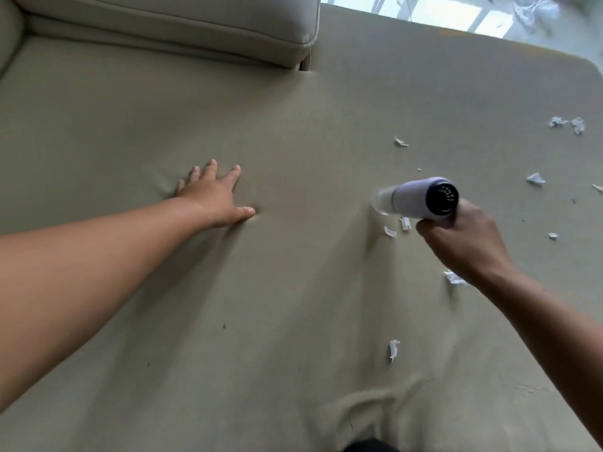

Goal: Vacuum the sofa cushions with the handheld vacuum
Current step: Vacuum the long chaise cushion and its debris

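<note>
Left hand [213, 197] presses flat, fingers spread, on the soft grey-green fabric sofa cushion [293, 288]; right hand [463, 241] grips the white handheld vacuum [421, 199].
The vacuum looks light and rigid, best held by its handle; thin white paper scraps [394, 350] should lift easily.

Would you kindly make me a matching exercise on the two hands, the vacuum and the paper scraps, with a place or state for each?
1 left hand
2 right hand
3 vacuum
4 paper scraps

A scattered, mostly on the right of the seat cushion
B pressed flat on the seat cushion, fingers spread
C white body, black rear end
D gripping the vacuum

Pairs: 1-B, 2-D, 3-C, 4-A
</note>
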